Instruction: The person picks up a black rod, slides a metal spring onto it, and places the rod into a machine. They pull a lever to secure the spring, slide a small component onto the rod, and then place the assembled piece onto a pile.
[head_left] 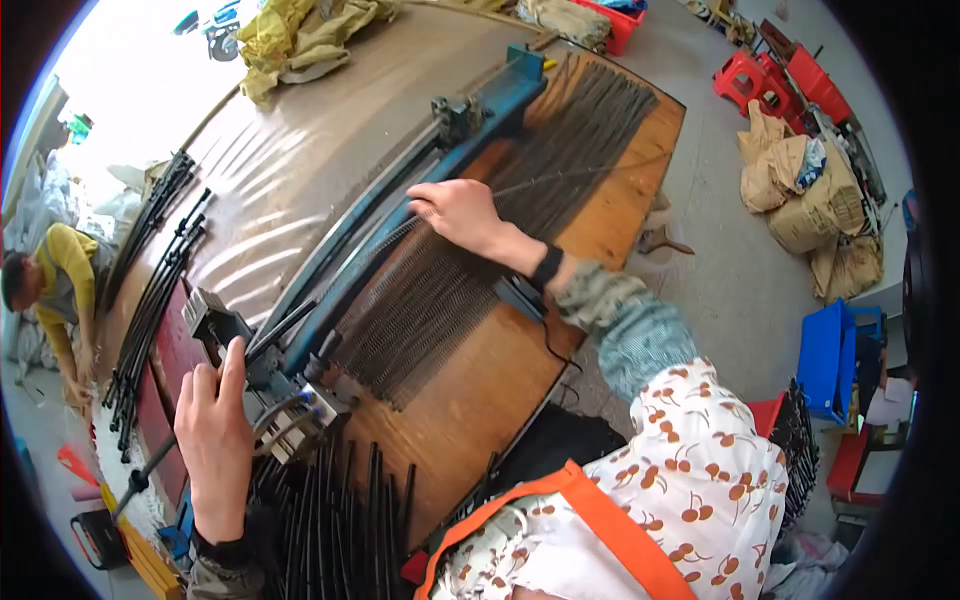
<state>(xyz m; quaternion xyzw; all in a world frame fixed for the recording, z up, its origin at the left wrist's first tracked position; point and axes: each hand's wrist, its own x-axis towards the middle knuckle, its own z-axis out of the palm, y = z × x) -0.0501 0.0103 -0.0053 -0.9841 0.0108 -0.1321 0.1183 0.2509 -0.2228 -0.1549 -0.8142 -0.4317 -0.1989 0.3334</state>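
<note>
My right hand (462,215) is closed in a pinch on a long, thin, dark coil spring. The spring runs back over a wide bundle of similar springs (425,310) lying on a wooden board (480,365). Its other end slants down along the blue metal rail (345,290) of a bench fixture. At the near end of that rail, my left hand (215,435) is closed around a black rod (155,465), which passes behind the fingers toward the fixture's metal clamp block (300,425). The fingers hide part of the rod.
Black rods lie in bunches on the left (165,290) and below the fixture (340,520). Yellow wrapping (300,40) is heaped on the far table. Another person (65,285) bends at the far left. Red stools (755,85), sacks (815,195) and a blue crate (827,360) stand on the right.
</note>
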